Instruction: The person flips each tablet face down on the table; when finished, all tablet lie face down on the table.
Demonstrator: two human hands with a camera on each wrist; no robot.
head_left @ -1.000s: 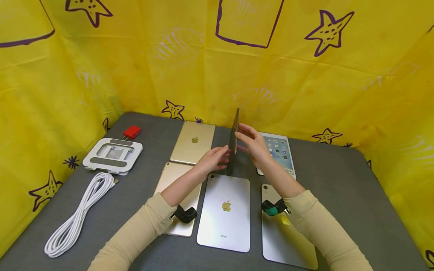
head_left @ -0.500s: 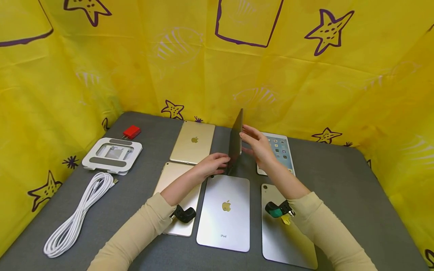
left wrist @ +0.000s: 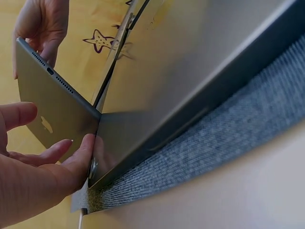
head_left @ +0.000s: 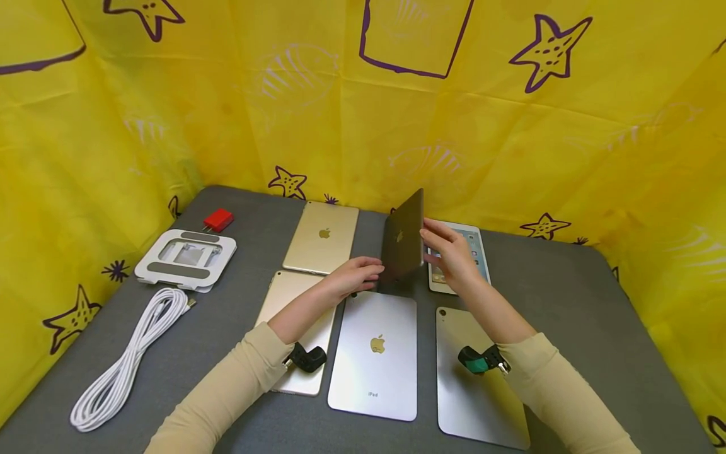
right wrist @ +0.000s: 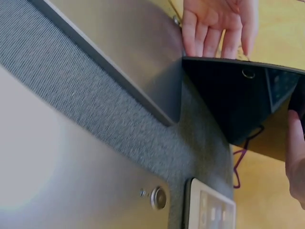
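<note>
A dark grey tablet (head_left: 404,236) stands tilted on edge at the back middle of the table, its logo back facing left. My right hand (head_left: 452,255) pinches its right edge between thumb and fingers. Low at its left edge is my left hand (head_left: 356,277), fingers extended against the edge and thumb apart, as the left wrist view shows. In the right wrist view the tablet's black screen (right wrist: 217,88) with a round home button faces me. A silver iPad (head_left: 372,372) lies face down just in front. Behind my right hand lies a white tablet (head_left: 479,252) with its screen lit.
Two gold tablets lie face down on the left, one at the back (head_left: 323,249) and one in front (head_left: 283,299). Another silver tablet (head_left: 476,403) lies under my right forearm. Farther left are a white folding stand (head_left: 178,270), a red plug (head_left: 218,219) and a coiled white cable (head_left: 130,366).
The dark tablet has turned and leaned rightward, so its back with the logo now shows. My right hand moved right with its edge; my left hand slid a little lower.
</note>
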